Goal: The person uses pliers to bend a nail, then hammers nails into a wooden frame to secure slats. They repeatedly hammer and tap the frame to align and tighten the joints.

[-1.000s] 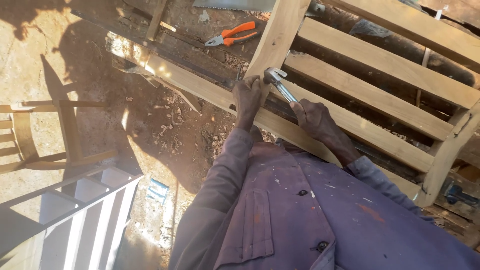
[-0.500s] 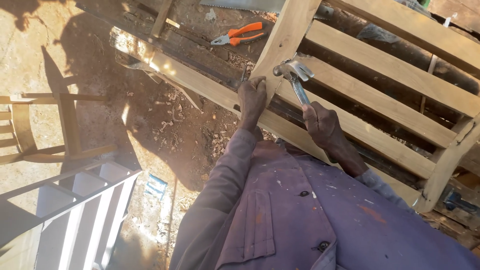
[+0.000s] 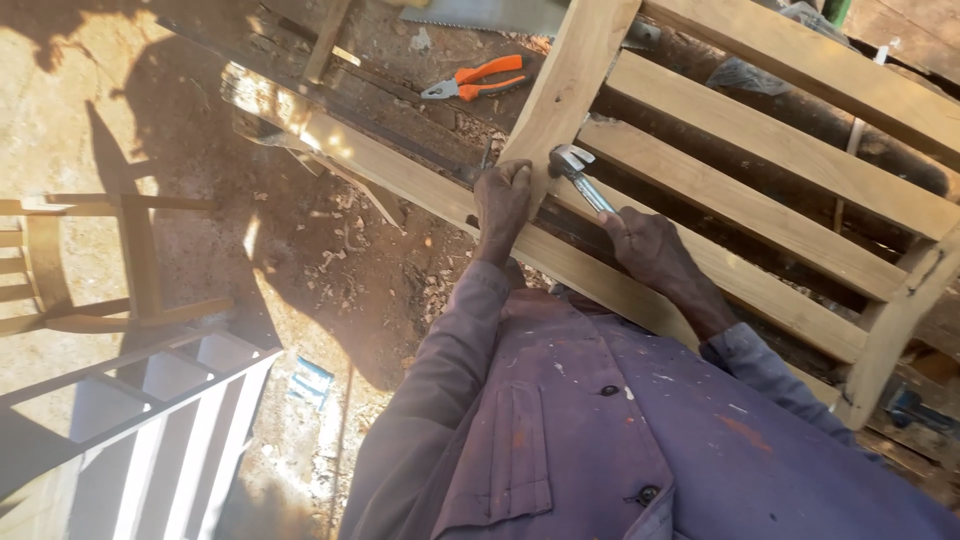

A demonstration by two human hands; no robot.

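Sunlit dirt ground strewn with wood shavings (image 3: 340,250) lies to the left, with orange-handled pliers (image 3: 478,78) on the far workbench. Nearer, a slatted wooden frame (image 3: 760,130) leans across the bench. The left hand (image 3: 503,205) is closed on the frame's upright, while the right hand (image 3: 648,245) grips a hammer (image 3: 580,172), its head touching that upright.

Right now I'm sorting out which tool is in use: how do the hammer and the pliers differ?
The hammer is gripped in the right hand, its metal head against the wooden frame; the pliers lie untouched on the workbench. The hammer has a silvery metal shaft; the pliers have orange handles. The left hand rests on the frame near the hammer, far from the pliers. Both have metal working ends.
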